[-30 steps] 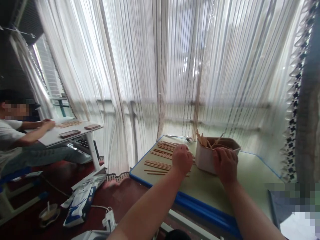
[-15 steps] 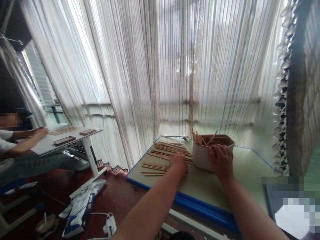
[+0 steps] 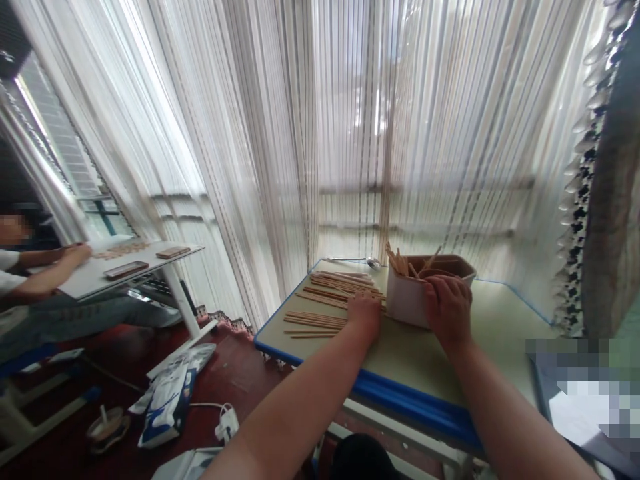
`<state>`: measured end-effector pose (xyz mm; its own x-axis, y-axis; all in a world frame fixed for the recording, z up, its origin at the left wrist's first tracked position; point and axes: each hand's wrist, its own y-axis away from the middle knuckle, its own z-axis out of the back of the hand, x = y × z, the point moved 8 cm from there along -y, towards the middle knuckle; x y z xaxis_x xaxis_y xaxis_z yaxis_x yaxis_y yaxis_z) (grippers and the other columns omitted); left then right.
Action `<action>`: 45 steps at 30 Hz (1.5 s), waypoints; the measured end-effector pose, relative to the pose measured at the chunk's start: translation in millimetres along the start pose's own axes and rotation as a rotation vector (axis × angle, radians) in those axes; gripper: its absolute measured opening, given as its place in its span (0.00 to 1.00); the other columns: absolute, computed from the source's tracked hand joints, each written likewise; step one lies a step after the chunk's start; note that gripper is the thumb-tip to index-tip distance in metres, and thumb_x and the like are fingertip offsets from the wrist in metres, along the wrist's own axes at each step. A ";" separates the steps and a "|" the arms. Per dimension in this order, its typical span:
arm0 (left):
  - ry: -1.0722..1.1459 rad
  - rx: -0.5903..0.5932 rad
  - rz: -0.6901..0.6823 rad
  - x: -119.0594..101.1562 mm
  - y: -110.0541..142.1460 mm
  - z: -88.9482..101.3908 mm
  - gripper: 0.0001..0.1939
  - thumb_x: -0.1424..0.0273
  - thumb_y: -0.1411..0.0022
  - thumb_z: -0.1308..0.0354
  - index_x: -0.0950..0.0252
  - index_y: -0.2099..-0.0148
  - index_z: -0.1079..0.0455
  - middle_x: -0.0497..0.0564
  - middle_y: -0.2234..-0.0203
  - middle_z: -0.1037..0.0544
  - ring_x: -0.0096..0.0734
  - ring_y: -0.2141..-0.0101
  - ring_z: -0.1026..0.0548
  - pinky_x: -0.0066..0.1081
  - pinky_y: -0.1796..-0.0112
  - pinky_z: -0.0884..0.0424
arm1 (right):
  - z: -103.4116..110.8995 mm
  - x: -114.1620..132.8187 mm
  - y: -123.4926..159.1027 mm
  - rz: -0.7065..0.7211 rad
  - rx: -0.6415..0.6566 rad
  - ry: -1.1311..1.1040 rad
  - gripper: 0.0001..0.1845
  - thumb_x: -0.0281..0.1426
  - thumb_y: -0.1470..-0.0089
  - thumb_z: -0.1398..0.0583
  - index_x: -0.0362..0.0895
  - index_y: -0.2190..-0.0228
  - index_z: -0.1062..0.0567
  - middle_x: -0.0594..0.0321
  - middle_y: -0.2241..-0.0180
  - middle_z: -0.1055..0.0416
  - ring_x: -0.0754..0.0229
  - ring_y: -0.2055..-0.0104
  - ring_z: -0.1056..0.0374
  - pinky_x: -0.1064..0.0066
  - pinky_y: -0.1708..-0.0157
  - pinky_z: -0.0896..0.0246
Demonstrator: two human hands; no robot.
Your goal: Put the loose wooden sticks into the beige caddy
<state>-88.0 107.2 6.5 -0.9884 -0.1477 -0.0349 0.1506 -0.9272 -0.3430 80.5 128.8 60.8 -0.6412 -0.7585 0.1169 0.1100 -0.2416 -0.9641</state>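
Note:
Rows of thin wooden sticks (image 3: 330, 293) lie on a pale green table with a blue edge (image 3: 400, 393). My left hand (image 3: 364, 313) rests knuckles-up on the sticks' right ends, fingers curled down; what lies under them is hidden. A white box (image 3: 410, 300) with more sticks standing in it sits just right of that hand. My right hand (image 3: 447, 307) grips the box's near rim, fingers hooked over the edge.
A metal spoon (image 3: 367, 261) lies at the table's far edge by the sheer curtains. At the left another person sits at a white tilted desk (image 3: 115, 270) with small pieces on it. A blue-white bag (image 3: 167, 407), a cable plug and a bowl lie on the red floor.
My left hand slid back along the sticks toward me, then settled near the box. My right hand stayed on the box rim. The view shifted slightly.

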 end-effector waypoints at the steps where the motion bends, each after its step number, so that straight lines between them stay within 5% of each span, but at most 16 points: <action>1: -0.001 -0.023 -0.003 -0.5 0.0 2.7 0.14 0.73 0.36 0.55 0.64 0.55 0.29 0.58 0.57 0.28 0.43 0.53 0.33 0.41 0.56 0.35 | 0.1 -0.1 0.1 -0.001 0.001 -0.003 0.10 0.33 0.43 0.48 0.45 0.64 0.28 0.58 0.62 0.29 0.54 0.54 0.37 0.54 0.46 0.48; 6: -0.017 -0.134 -0.041 -4.1 0.7 15.8 0.15 0.73 0.36 0.57 0.64 0.56 0.30 0.58 0.58 0.29 0.43 0.54 0.33 0.41 0.57 0.34 | 4.2 2.1 -1.7 0.003 0.002 0.008 0.10 0.32 0.43 0.48 0.44 0.66 0.28 0.57 0.60 0.30 0.55 0.54 0.38 0.56 0.47 0.47; 14: 0.015 0.082 -0.081 -5.9 2.2 -1.7 0.15 0.78 0.40 0.52 0.66 0.58 0.26 0.58 0.62 0.26 0.40 0.56 0.30 0.36 0.58 0.31 | 9.8 -6.8 -1.5 -0.061 -0.063 0.004 0.10 0.33 0.43 0.49 0.44 0.66 0.28 0.55 0.56 0.32 0.54 0.51 0.39 0.59 0.49 0.48; 18: 0.014 0.092 -0.078 -5.6 1.2 -0.6 0.16 0.79 0.40 0.52 0.65 0.57 0.25 0.57 0.63 0.25 0.37 0.58 0.28 0.32 0.60 0.30 | 14.2 -17.7 0.8 -0.126 -0.144 0.038 0.10 0.33 0.43 0.48 0.44 0.64 0.28 0.52 0.53 0.34 0.52 0.48 0.41 0.57 0.48 0.49; 30: 0.001 0.040 -0.178 -13.6 1.4 -2.0 0.12 0.74 0.38 0.52 0.64 0.60 0.26 0.57 0.62 0.26 0.38 0.57 0.29 0.35 0.58 0.32 | 11.9 -14.2 -1.4 -0.128 -0.085 0.086 0.08 0.33 0.44 0.47 0.45 0.72 0.30 0.56 0.63 0.31 0.53 0.55 0.39 0.58 0.52 0.47; 37: 0.114 -0.218 -0.324 -24.8 7.3 27.8 0.10 0.74 0.36 0.53 0.61 0.56 0.32 0.52 0.62 0.27 0.34 0.57 0.31 0.34 0.54 0.33 | 12.1 -15.5 -1.8 -0.119 -0.093 0.079 0.08 0.32 0.44 0.47 0.45 0.72 0.30 0.57 0.63 0.31 0.54 0.56 0.39 0.59 0.52 0.48; 45: 0.660 -0.930 -0.334 2.5 39.2 79.8 0.05 0.73 0.34 0.55 0.64 0.57 0.40 0.54 0.63 0.29 0.31 0.59 0.29 0.35 0.56 0.30 | 12.5 -14.6 -2.4 -0.132 -0.074 0.063 0.08 0.32 0.44 0.48 0.45 0.72 0.30 0.57 0.64 0.31 0.54 0.56 0.39 0.59 0.52 0.48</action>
<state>-83.2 43.1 67.9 -0.8357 0.5123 -0.1978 0.0817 -0.2401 -0.9673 99.0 132.9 64.4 -0.6929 -0.6830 0.2310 -0.0333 -0.2897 -0.9565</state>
